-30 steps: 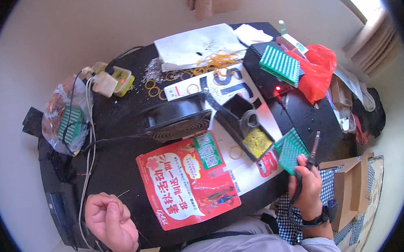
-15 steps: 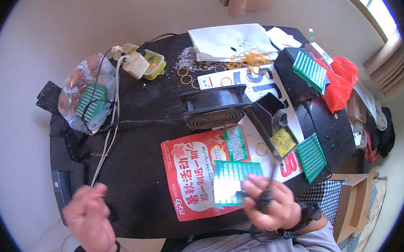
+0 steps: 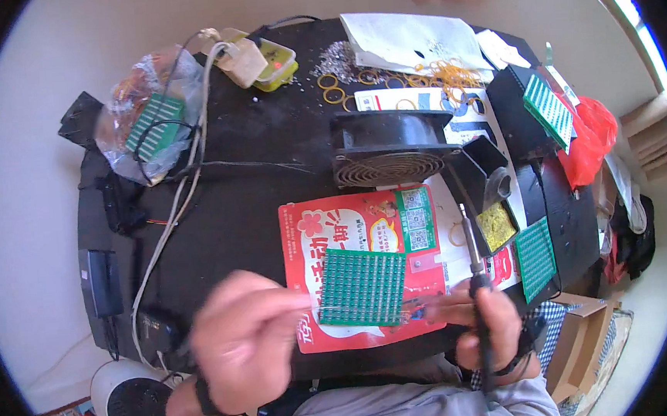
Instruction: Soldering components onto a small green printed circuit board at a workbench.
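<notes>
My right hand (image 3: pixel 498 322) is closed round the dark handle of a soldering iron (image 3: pixel 473 254), whose metal shaft points up and away from me. A green circuit board (image 3: pixel 362 283) with rows of small parts lies on a red printed bag (image 3: pixel 308 229), between my hands. At the board's left edge, my left hand (image 3: pixel 242 342) is closed in a pinch, slightly blurred. From its fingertips a thin solder wire (image 3: pixel 348 307) stretches across the near part of the board. Beyond the iron's tip stands a black iron stand (image 3: pixel 485 168) with a yellow sponge (image 3: pixel 497 227).
A black fan (image 3: pixel 391 150) stands behind the bag. Another green board (image 3: pixel 537 259) lies at the right, and one more (image 3: pixel 549 112) leans on a black box (image 3: pixel 508 111). Yellow rings (image 3: pixel 452 76) lie at the back. White cables (image 3: pixel 186 195) cross the left side beside a plastic bag (image 3: pixel 124 137).
My left hand has come right to the board with its fingers pinched. The iron has swung more upright as my right hand moved right. The view has shifted.
</notes>
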### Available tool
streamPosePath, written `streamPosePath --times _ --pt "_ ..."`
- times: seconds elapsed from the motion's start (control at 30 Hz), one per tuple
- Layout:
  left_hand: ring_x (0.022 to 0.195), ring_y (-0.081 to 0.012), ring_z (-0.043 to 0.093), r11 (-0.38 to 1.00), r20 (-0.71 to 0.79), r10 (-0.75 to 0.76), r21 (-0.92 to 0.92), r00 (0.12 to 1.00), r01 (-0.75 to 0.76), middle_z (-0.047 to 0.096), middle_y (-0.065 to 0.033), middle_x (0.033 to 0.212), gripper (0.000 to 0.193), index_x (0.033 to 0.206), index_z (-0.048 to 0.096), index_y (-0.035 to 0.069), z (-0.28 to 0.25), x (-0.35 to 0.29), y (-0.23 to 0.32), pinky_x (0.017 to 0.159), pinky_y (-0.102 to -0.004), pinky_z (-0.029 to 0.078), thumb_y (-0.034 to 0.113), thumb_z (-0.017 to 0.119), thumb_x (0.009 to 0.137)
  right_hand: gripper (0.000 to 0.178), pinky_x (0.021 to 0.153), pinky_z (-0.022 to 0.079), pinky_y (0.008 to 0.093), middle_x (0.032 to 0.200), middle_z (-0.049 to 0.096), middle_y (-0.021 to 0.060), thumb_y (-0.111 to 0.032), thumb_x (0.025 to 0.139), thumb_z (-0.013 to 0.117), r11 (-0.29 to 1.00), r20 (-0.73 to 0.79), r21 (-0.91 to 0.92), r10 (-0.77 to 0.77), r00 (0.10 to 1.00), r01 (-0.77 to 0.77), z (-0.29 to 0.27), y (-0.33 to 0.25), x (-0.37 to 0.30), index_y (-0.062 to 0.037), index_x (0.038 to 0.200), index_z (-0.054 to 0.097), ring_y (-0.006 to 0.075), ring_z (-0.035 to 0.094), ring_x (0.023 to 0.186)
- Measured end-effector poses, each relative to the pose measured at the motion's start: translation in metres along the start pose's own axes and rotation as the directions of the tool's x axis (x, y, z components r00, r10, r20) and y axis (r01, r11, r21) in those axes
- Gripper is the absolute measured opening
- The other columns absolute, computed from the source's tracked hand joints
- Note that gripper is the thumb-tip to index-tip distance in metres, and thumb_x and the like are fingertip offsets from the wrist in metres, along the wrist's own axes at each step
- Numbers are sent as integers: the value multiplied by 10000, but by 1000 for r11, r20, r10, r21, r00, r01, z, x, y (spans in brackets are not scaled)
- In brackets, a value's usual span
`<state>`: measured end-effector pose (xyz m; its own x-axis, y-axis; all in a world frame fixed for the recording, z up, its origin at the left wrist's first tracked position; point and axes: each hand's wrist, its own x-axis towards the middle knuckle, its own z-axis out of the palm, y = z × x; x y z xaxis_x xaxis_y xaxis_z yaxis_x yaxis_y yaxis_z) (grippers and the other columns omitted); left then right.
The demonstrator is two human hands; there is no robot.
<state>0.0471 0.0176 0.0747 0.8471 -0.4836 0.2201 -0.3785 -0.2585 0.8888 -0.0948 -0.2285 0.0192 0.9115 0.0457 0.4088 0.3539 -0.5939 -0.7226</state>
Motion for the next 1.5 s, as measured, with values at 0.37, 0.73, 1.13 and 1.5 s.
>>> streamPosePath --times 0.37,0.73,1.13,1.5 --pt "626 -297 576 958 182 186 186 965 -220 655 -133 835 125 807 561 34 75 -21 -42 589 -383 467 5 662 740 512 553 429 257 812 545 96 -415 840 696 879 -660 357 478 580 -317 10 5 -24 -6 1046 468 155 517 624" --pt "700 -250 602 957 358 185 147 915 -251 672 -114 976 156 818 608 36 69 -13 -46 618 -333 507 38 691 685 468 424 343 242 639 498 47 -459 885 620 956 -507 289 194 840 -46 30 21 -41 -29 1018 489 117 473 493" --pt "710 -240 604 921 282 221 253 933 -295 671 -151 972 192 863 621 9 69 -23 -44 630 -321 500 20 700 689 417 481 421 311 719 521 67 -120 759 713 979 -345 157 181 921 -133 12 19 -44 13 1094 504 173 517 571" --pt "733 -294 605 963 350 144 165 925 -213 673 -181 1017 177 888 578 -4 69 -17 -45 684 -386 497 -34 646 727 327 495 343 278 671 499 84 -278 893 586 985 -578 74 167 799 -153 26 15 -41 33 968 518 154 481 569"
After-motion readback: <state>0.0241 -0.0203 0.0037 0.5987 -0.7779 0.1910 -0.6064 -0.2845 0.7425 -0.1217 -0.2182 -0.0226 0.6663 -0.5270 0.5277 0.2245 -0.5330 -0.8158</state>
